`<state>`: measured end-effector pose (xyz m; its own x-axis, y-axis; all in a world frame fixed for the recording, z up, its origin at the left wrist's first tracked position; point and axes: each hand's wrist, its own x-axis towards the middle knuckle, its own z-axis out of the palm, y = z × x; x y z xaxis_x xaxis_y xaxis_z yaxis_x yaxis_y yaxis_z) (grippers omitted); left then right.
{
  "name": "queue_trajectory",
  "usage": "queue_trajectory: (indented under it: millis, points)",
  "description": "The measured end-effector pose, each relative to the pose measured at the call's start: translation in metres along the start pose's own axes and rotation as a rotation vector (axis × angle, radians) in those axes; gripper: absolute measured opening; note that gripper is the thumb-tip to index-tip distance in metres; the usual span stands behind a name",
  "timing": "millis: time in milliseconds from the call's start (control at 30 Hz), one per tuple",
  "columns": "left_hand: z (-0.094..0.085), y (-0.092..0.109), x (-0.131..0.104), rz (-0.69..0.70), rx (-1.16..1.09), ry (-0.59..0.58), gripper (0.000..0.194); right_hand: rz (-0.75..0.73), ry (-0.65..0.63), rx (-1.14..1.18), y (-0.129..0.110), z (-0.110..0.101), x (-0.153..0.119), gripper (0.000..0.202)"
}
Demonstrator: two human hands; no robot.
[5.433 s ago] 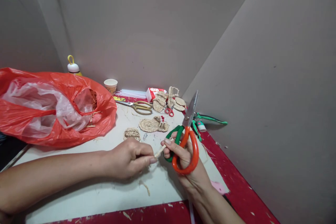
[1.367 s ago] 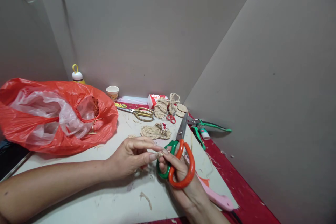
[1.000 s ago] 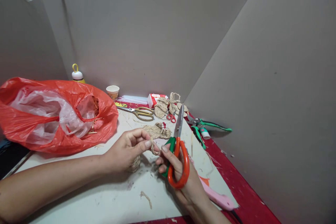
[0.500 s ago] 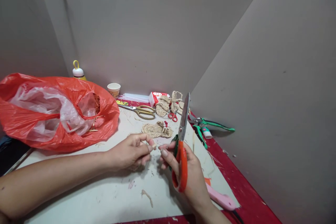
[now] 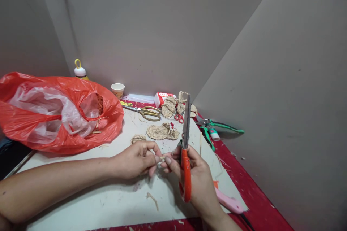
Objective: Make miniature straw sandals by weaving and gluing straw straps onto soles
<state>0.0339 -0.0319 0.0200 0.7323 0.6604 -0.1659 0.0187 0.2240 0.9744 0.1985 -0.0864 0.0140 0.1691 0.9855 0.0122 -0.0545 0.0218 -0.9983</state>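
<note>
Between the fingertips of both hands is a tiny pale straw-coloured piece point(image 5: 162, 158), too small to make out fully. My left hand point(image 5: 139, 158) pinches it from the left with closed fingers. My right hand point(image 5: 199, 178) meets it with thumb and fingertips, and also holds orange-handled scissors point(image 5: 186, 166) with the blades pointing up. Just beyond the hands lies a woven straw slipper point(image 5: 159, 131) with red and white beads. A second woven straw piece point(image 5: 138, 138) shows partly behind my left hand.
A red plastic bag point(image 5: 108, 130) fills the left side. Gold-handled scissors point(image 5: 150, 113), a paper cup point(image 5: 117, 90), and more woven slippers point(image 5: 168, 106) stand at the back. Green-handled pruners point(image 5: 225, 126) and a pink glue gun point(image 5: 229, 201) lie right. Grey walls enclose the table.
My hands have come together, so the fingertips now meet at the small piece. The scissors in my right hand have turned more edge-on. The woven piece behind my left hand shows more.
</note>
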Motion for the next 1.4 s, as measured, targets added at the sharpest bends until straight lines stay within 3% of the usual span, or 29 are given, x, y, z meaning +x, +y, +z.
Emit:
queue_trajectory:
  millis: [233,433,700,933,1100,1200,1400]
  points:
    - [0.003,0.012,-0.003,-0.018,-0.042,-0.008,0.024,-0.086,-0.03,-0.087,0.001,0.0,-0.002,0.029]
    - [-0.002,0.007,0.0,-0.003,-0.076,0.174,0.032,-0.049,0.071,-0.106,0.0,-0.003,0.005,0.031]
    - [0.0,0.015,0.0,0.07,-0.151,0.361,0.033,-0.072,-0.006,-0.228,0.015,-0.006,0.01,0.03]
    - [0.001,0.007,0.0,0.026,-0.039,0.294,0.025,-0.193,0.027,-0.389,0.018,-0.006,0.005,0.022]
    - [0.004,0.003,-0.002,0.128,0.263,0.259,0.009,-0.316,0.01,-0.462,0.018,-0.005,0.003,0.013]
    - [0.006,0.001,-0.002,0.182,0.38,0.267,0.015,-0.345,-0.011,-0.499,0.019,-0.004,0.001,0.017]
    - [0.011,-0.007,-0.002,0.207,0.27,0.227,0.012,-0.431,-0.061,-0.58,0.016,-0.004,-0.006,0.019]
